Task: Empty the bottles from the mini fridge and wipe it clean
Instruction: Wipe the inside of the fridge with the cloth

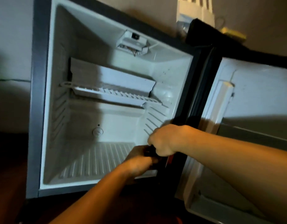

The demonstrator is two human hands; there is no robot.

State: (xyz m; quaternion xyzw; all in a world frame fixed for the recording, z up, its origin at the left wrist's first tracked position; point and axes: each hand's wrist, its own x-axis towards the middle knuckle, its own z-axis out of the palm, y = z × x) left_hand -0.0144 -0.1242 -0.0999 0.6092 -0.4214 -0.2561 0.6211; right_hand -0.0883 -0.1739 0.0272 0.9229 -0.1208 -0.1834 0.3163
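Observation:
The mini fridge (47, 110) stands open, and I see no bottles on its white ribbed floor (94, 160) or on its wire shelf (117, 94). At the cavity's lower right corner both hands meet on a small dark object (149, 152), possibly a bottle top; most of it is hidden. My right hand (165, 141) grips it from above with curled fingers. My left hand (139, 164) holds it from below. A bit of red (170, 159) shows behind my right hand.
The fridge door (256, 97) hangs open to the right, its inner rack (220, 101) white. A dark block (197, 31) and a yellow item (233, 33) sit on top of the fridge. A thermostat box (133, 42) hangs from the cavity ceiling. Dark floor lies in front.

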